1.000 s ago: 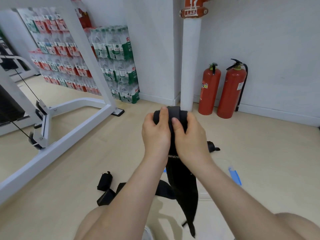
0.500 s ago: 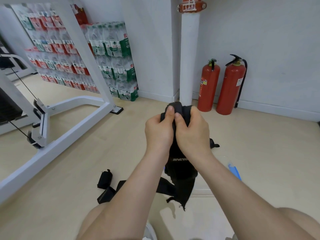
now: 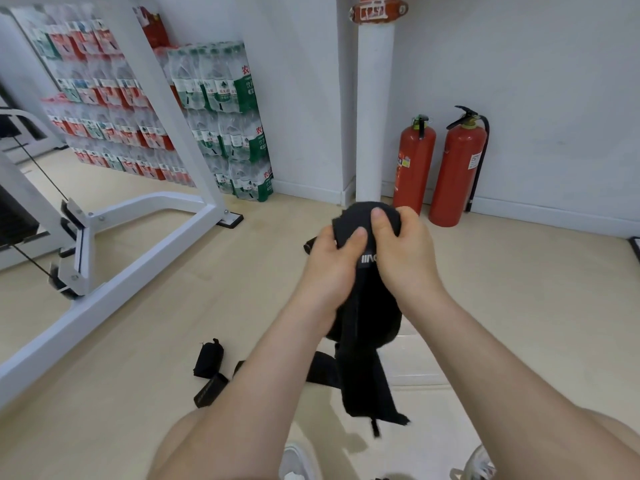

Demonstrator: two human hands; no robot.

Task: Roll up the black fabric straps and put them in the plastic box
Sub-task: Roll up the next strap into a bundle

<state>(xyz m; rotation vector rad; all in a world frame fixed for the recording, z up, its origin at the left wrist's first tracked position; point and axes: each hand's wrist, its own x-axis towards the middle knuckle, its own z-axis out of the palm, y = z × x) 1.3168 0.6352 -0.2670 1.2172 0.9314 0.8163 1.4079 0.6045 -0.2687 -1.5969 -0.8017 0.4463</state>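
Two hands, one strap, roll looks about halfway done

Head view: the left hand [image 3: 330, 271] and right hand [image 3: 407, 258] both pinch the rolled top of the black strap [image 3: 360, 213], thumbs pressed onto the roll, held up in the air in front of the person. The unrolled tail [image 3: 367, 386] hangs straight down from the grip, so the strap's long axis runs vertical with the free end pointing at the floor [image 3: 242, 271]. The plastic box [image 3: 419, 375] sits on the floor right under the hands, partly hidden by the tail, and both hands look about equally near it. Spare straps [image 3: 209, 358] lie off to the left.
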